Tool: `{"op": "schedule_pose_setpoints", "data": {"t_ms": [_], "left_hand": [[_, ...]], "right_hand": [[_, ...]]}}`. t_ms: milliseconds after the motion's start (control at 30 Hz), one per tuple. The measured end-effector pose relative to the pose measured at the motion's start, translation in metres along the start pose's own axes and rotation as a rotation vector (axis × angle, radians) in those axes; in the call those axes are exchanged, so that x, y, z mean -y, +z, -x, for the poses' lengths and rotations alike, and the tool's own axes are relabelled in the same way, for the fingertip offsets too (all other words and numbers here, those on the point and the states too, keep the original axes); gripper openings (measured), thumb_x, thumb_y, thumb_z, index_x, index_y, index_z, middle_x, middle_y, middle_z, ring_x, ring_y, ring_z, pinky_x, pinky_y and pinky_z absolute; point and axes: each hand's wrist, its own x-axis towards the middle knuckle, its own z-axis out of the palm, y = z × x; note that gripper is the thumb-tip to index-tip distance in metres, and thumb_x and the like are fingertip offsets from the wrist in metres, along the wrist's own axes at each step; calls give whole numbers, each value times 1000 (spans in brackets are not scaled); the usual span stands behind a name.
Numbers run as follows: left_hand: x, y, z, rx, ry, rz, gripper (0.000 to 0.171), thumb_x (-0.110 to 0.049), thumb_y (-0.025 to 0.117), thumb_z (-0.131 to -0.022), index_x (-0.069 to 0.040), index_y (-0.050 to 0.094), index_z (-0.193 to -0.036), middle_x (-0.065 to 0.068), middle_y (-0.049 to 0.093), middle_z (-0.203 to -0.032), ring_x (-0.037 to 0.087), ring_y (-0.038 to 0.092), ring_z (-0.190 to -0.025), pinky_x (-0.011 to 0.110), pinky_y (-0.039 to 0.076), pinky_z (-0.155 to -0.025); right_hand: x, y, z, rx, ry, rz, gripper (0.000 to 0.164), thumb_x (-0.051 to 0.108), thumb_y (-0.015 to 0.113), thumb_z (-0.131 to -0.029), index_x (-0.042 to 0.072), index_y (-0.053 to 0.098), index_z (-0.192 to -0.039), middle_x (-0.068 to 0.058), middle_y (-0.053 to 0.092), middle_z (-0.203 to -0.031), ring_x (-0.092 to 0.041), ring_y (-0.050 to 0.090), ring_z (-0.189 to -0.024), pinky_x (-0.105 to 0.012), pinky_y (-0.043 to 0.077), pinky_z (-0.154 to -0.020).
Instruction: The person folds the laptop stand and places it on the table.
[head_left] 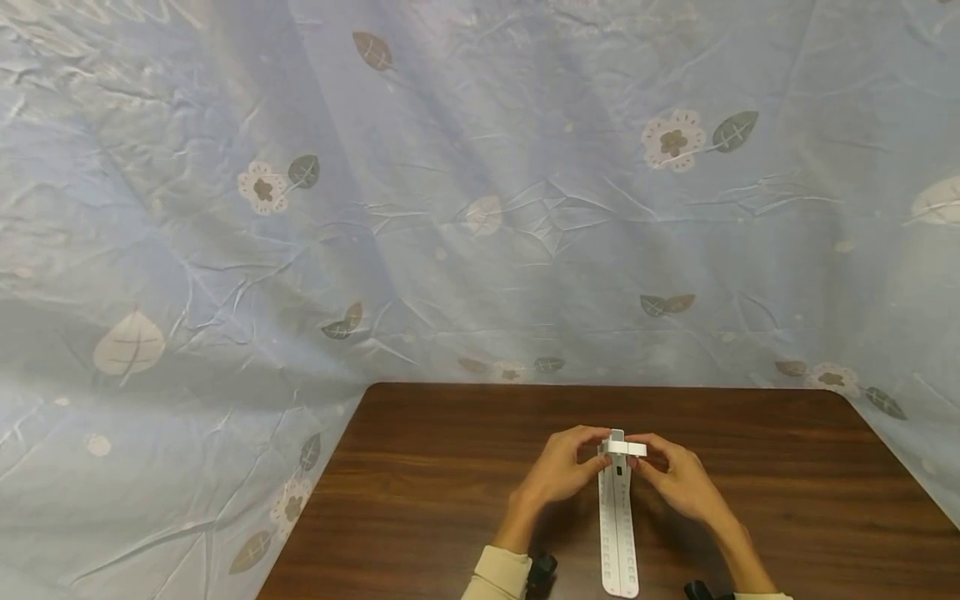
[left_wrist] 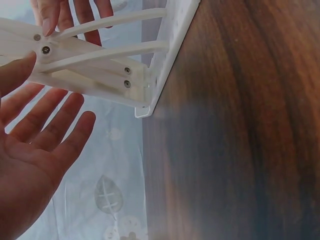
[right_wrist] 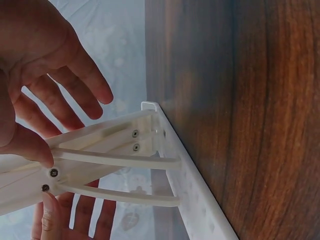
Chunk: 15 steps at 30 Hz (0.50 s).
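A white folding stand (head_left: 619, 550) with a long, slotted base stands on the table between my hands. Its upright part leans up from the far end of the base, and a short crosspiece (head_left: 626, 448) tops it. Two curved struts (left_wrist: 120, 51) run between the upright and the base. Small screws show on the upright (right_wrist: 112, 142). My left hand (head_left: 562, 461) holds the upright from the left, thumb on its near face. From the right, my right hand (head_left: 686, 475) grips it likewise. The remaining fingers of both hands are spread behind or beside it.
The dark wood-grain table (head_left: 450, 467) carries the stand. Behind it and at the left hangs a pale blue sheet (head_left: 480, 250) printed with leaves and flowers. Black straps or devices (head_left: 543, 571) sit near my wrists.
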Motion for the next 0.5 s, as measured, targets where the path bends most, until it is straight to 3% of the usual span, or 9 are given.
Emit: {"op": "schedule_pose_setpoints", "data": {"t_ms": [200, 500], "left_hand": [[1, 4, -1, 2, 0, 37, 38, -20, 70, -106, -4, 69, -140, 12, 72, -140, 24, 69, -131, 44, 60, -108], [5, 9, -4, -36, 10, -19, 29, -17, 70, -106, -6, 75, -132, 9, 77, -130, 22, 73, -121, 41, 63, -102]], "right_hand": [[-5, 2, -2, 12, -13, 16, 32, 13, 70, -105, 7, 68, -136, -22, 74, -130, -46, 73, -120, -53, 63, -98], [-8, 4, -3, -12, 4, 13, 30, 13, 69, -106, 9, 69, -136, -22, 75, -131, -46, 72, -121, -59, 61, -100]]}}
